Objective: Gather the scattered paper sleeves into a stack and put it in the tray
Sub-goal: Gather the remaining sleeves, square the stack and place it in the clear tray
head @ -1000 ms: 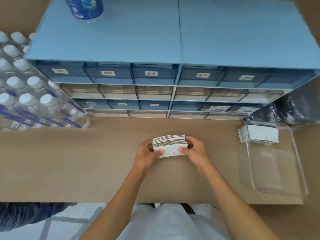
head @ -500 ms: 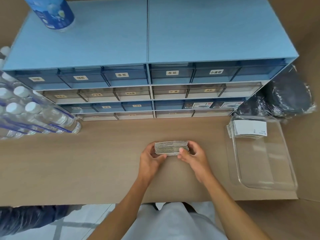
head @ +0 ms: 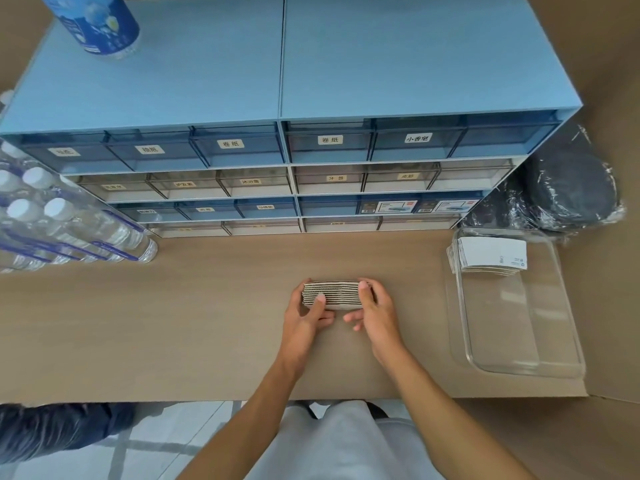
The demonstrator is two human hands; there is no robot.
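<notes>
A stack of paper sleeves stands on its edge on the brown table, its corrugated edges facing up. My left hand grips its left end and my right hand grips its right end, thumbs on top. To the right lies a clear plastic tray. Another stack of white sleeves rests in the tray's far end.
A blue drawer cabinet spans the back of the table, with a blue can on top. A pack of water bottles lies at the left. Black items in plastic wrap sit behind the tray.
Both hands have lowered the stack and tipped it from tilted to edge-up on the table. The view has shifted so the tray sits closer to the hands.
</notes>
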